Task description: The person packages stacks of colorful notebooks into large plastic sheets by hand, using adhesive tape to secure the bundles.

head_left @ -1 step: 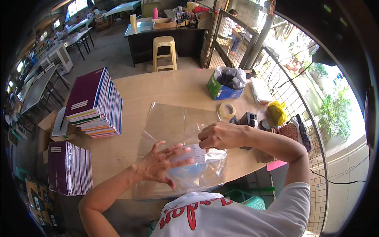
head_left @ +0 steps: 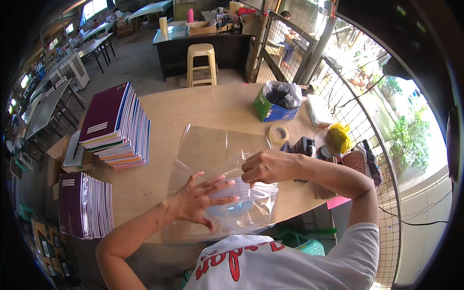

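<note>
Item: clear plastic cover sheet (head_left: 212, 150) over a notebook (head_left: 241, 193), near worktop (head_left: 203, 104) edge. My left hand (head_left: 200, 200) open, pressing flat; right hand (head_left: 266, 166) pinching the plastic's fold. I'd keep it taut, edges aligned.

On the wooden table (head_left: 203, 104), the tall stack of spiral notebooks (head_left: 118, 128) lies left of the clear plastic sheet (head_left: 212, 150); the tape roll (head_left: 278, 134) lies right, the green-and-blue box (head_left: 271, 110) farther.
</note>
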